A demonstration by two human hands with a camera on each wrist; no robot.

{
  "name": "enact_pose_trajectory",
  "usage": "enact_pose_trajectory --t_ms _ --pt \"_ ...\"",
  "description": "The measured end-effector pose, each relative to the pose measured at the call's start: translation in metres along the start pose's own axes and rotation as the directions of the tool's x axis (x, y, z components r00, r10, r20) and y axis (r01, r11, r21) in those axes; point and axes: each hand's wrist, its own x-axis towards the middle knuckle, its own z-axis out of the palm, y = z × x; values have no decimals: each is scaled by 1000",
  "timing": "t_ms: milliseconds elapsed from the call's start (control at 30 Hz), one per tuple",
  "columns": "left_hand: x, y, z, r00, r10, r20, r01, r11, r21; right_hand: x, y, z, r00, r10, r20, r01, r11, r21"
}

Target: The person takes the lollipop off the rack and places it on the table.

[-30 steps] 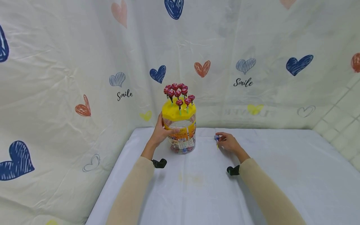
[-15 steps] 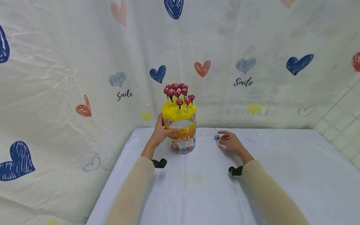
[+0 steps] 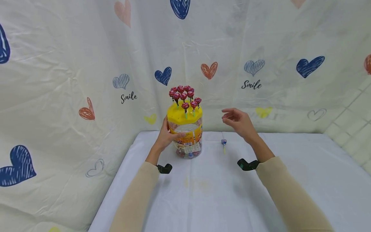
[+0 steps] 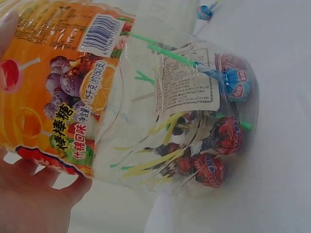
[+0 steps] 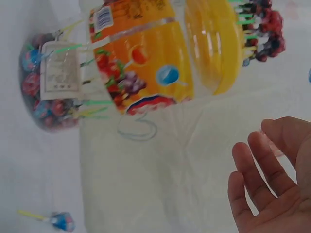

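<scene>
A clear plastic jar (image 3: 191, 137) with an orange fruit label and a yellow lid (image 3: 182, 118) stands upright on the table. Several red-wrapped lollipops (image 3: 183, 96) stick up from the lid. My left hand (image 3: 166, 137) grips the jar's left side, its thumb across the label. Through the clear lower wall, the left wrist view shows more lollipops (image 4: 228, 136) inside the jar. My right hand (image 3: 240, 124) is raised to the right of the jar, fingers loosely bent and holding nothing. Below it, a single blue-wrapped lollipop (image 3: 223, 142) with a yellow stick lies on the table.
A white cloth covers the table (image 3: 203, 193). Behind it and on the left hangs a pale curtain (image 3: 223, 42) printed with hearts. White tiles (image 3: 353, 129) show at the far right.
My right hand has come away from the blue lollipop, leaving it on the table, and has risen up and slightly right. The left hand and jar have kept still.
</scene>
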Motion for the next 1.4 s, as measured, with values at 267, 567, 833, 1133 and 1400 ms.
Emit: enact_pose_trajectory --t_ms 267,567,833,1133,1400 --pt "1 -1 0 1000 -9 0 9 1000 8 20 -52 18 985 -171 -5 170 985 -6" --pt "1 -1 0 999 -33 -13 33 999 29 40 -64 43 979 -201 -34 202 979 31" --pt "0 -1 0 1000 -24 -18 24 999 34 49 -64 56 984 -175 -22 175 984 25" --pt "0 -1 0 999 -38 -19 38 999 29 52 -61 65 984 -177 -11 177 984 24" --pt "0 -1 1 999 -40 -16 41 999 32 51 -63 66 981 -191 -18 191 981 28"
